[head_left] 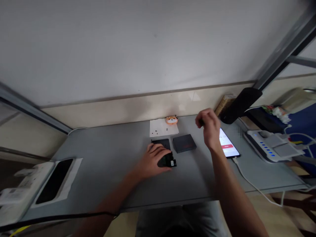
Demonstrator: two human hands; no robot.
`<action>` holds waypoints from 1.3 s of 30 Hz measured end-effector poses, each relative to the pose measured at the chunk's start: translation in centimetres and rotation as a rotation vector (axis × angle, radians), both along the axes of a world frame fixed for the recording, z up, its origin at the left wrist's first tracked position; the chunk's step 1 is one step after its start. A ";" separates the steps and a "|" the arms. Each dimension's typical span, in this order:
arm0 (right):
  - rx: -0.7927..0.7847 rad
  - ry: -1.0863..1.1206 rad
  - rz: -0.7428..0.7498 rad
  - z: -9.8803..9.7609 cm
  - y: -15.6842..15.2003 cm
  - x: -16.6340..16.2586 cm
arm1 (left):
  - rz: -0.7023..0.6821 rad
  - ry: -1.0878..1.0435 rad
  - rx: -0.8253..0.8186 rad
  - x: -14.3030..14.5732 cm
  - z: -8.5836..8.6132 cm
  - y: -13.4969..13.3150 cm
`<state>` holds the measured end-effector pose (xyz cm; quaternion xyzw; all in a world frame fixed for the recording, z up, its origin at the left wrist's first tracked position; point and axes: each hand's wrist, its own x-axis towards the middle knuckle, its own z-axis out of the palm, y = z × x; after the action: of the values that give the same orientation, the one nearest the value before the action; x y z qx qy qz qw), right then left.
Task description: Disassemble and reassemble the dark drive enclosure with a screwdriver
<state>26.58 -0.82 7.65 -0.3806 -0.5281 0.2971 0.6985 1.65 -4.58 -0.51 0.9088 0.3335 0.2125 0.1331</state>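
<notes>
My left hand [156, 157] rests on a flat black casing [161, 142] on the desk, its fingers and thumb gripping the sides. A dark green circuit board [170, 160] with a small white label shows under the palm. Much of the casing is hidden by the hand. My right hand [209, 126] is raised above the desk to the right, fingers curled closed. Something small and dark shows at the fingers, too unclear to name. Between the hands lies a dark rectangular box [184, 143]. Several tiny black screws [156, 131] lie on a white paper [158, 125] behind.
An orange animal-faced case [171, 119] sits on the paper's edge. At right are a lit phone [228, 144] on a cable, a black cylinder [241, 104] and a power strip [271, 146]. A dark phone [55, 181] lies at left. A wall rises behind the desk [103, 148].
</notes>
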 end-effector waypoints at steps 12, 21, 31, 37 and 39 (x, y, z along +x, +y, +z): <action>-0.229 -1.171 0.147 -5.8 0.6 1.2 | 0.096 0.006 0.039 -2.0 1.5 1.8; -0.163 -1.245 0.078 -6.5 0.8 0.0 | 0.174 -0.012 0.096 -4.1 -0.4 4.5; -0.145 -1.227 0.016 -7.4 0.8 -1.0 | 0.180 -0.064 0.103 -4.9 -1.0 5.0; -0.131 -1.213 0.022 -7.4 0.8 -1.1 | 0.194 -0.070 0.089 -4.6 -1.4 5.0; -0.133 -1.210 0.027 -7.4 0.8 -1.1 | 0.200 -0.065 0.108 -4.6 -1.3 5.0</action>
<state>25.51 0.02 0.24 -0.5180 -0.8165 0.0693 0.2455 -2.99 0.40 -1.78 0.8695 0.4059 0.2719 0.0728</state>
